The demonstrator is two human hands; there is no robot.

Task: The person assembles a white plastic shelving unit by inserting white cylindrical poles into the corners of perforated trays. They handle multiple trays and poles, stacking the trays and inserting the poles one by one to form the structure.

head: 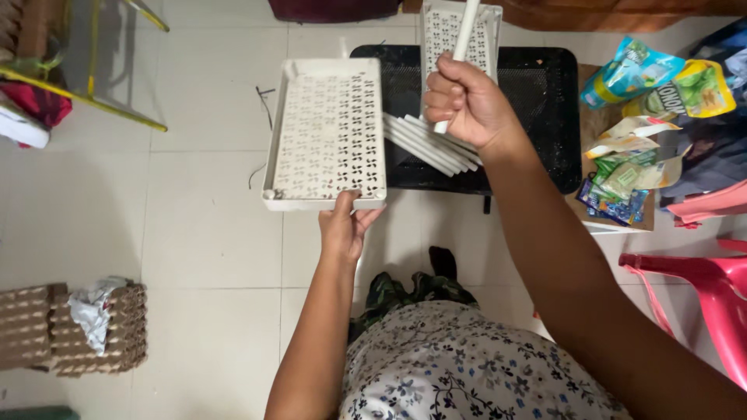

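My left hand [343, 225] grips the near edge of a white perforated plastic shelf tray [327, 132] and holds it flat above the floor. My right hand [464, 99] is closed around a white plastic tube [465, 39] that stands upright. Below that hand several more white tubes [426, 145] lie in a bundle on a black perforated tray [545, 101]. A second white perforated shelf tray [445, 35] rests at the far side of the black one, behind the upright tube.
Colourful snack packets [646, 109] are piled on a cardboard box [591, 124] at right. A pink plastic chair [708, 288] stands at the right edge. Cardboard egg trays [47, 327] with crumpled paper lie at lower left. A yellow frame [85, 97] is at upper left.
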